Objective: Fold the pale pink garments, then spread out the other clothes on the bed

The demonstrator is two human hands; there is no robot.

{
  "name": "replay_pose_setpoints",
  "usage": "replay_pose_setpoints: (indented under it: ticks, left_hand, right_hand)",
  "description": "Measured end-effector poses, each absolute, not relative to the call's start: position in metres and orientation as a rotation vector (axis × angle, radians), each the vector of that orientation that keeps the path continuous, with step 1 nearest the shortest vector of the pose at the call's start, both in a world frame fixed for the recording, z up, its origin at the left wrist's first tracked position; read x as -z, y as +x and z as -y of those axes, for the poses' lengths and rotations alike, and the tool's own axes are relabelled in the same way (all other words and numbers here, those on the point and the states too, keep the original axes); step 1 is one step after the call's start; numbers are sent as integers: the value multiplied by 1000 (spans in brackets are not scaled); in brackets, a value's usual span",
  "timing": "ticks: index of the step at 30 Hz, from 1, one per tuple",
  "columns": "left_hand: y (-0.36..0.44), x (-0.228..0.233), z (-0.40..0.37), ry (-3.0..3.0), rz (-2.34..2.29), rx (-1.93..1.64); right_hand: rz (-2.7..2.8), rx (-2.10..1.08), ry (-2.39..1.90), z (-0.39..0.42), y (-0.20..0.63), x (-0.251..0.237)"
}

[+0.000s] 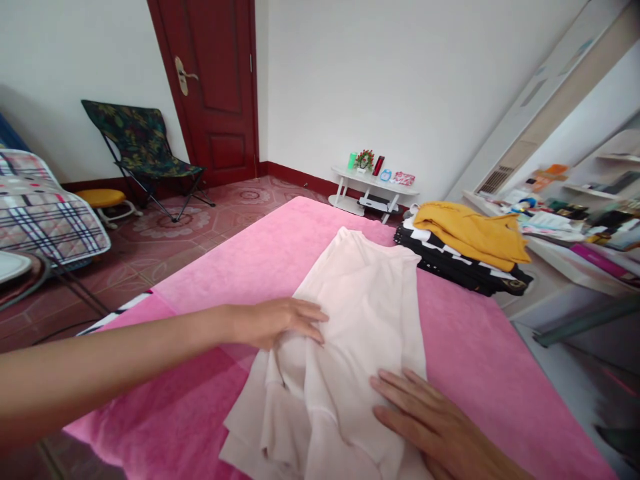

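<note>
While both palms lie flat on cloth, the nearest thing to the camera is the right hand (430, 427), fingers spread and open, pressing the lower part of the cream garment (350, 333) and gripping nothing. Just beyond it the left hand (275, 321) reaches across from the left, also open and flat, fingertips on a fold near the garment's middle, holding nothing. The garment itself is laid lengthwise on the pink cover (240, 267), ruffled hem bunched close to the person, neckline pointing away. By the look of it, this is the smoothing stage of a fold: creases gather by the left fingers, so the next move would call for a sweep outward before any edge is lifted. Farther along, at the cover's right edge, sits a pile with a yellow top (470, 233) on black-and-white clothes (450, 263). Beyond stand a white shelf (373, 187), a folding chair (140, 150) and a red door (215, 87).
</note>
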State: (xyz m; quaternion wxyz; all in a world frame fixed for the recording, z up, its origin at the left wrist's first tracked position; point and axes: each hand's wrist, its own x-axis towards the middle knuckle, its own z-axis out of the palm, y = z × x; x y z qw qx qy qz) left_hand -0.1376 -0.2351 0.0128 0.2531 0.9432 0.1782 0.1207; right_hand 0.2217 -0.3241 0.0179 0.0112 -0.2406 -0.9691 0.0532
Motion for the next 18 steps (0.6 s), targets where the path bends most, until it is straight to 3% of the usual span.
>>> replay_pose_setpoints:
  ticks: [5, 11, 18]
  left_hand:
    - [-170, -38, 264, 2507, -569, -93]
    - [-170, -24, 271, 2489, -539, -335]
    - [-163, -44, 304, 2042, -570, -528]
  right_hand:
    - [2935, -46, -725, 336, 245, -23]
    - [2850, 50, -617, 325, 227, 4]
    - [2463, -325, -733, 346, 219, 5]
